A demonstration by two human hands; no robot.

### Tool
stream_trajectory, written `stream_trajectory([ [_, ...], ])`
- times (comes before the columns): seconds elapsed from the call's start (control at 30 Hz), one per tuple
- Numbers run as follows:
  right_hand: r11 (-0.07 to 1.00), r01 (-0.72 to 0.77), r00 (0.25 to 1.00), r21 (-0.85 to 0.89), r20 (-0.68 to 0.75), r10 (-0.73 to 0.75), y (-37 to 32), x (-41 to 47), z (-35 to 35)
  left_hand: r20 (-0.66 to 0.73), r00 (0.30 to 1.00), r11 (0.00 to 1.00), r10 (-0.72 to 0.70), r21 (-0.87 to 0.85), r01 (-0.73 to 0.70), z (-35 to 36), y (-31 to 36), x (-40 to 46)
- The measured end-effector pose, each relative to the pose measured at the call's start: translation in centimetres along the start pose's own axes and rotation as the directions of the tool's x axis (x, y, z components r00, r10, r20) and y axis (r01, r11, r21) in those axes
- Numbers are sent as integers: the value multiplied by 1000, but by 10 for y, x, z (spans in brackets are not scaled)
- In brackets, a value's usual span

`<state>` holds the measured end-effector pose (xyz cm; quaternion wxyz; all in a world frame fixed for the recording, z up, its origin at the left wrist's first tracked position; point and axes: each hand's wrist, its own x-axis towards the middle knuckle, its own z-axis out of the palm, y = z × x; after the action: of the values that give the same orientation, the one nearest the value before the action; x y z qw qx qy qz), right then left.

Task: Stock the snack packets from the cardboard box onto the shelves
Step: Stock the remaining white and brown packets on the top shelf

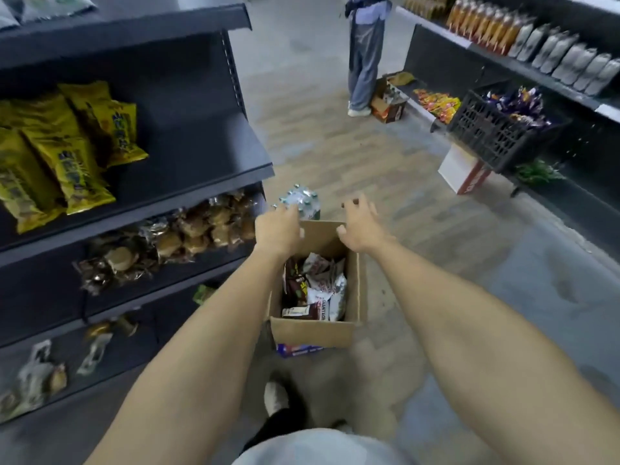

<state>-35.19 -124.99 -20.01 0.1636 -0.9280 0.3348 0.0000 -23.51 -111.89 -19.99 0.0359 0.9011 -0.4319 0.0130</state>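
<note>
Here, from the camera on my head, the cardboard box (313, 325) sits on the floor right in front of me, its long axis running away from me down the aisle, and the snack packets (317, 290) lie heaped inside it, below and nearer to me than both hands. My left hand (276, 229) is out over the far left corner of the box, the right hand (360, 226) over the far right corner, so the two are about equally near the packets; I would judge the left one slightly closer, since its wrist hangs right over the heap. Neither hand holds anything. The fingers of the right are loosely spread and a little curled; the left is relaxed, fingers pointing away, and I cannot tell whether it touches the box rim. The shelves (214, 182) I am to fill stand to my left, with yellow bags (70, 146) on one level and free space beside them. To pick up a packet, I expect to bring my hands back and down.
</note>
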Motion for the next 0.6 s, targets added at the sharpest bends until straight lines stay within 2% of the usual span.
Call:
stream_trajectory([
  [0.13, 996, -71, 995, 48, 79, 67, 4, 8, 35, 92, 996, 996, -20, -88, 29, 47, -7, -9],
  [0.3, 970, -229, 963, 81, 166, 214, 11, 20, 83, 268, 963, 980, -39, -180, 90, 100, -16, -3],
  [0.47, 916, -397, 882, 62, 300, 362, 16, 17, 131, 496, 864, 927, -86, -277, 251, 144, -21, 5],
  [0.6, 888, -460, 806, 15, 425, 411, 20, 14, 158, 600, 796, 908, -83, -283, 309, 168, -26, 10],
])
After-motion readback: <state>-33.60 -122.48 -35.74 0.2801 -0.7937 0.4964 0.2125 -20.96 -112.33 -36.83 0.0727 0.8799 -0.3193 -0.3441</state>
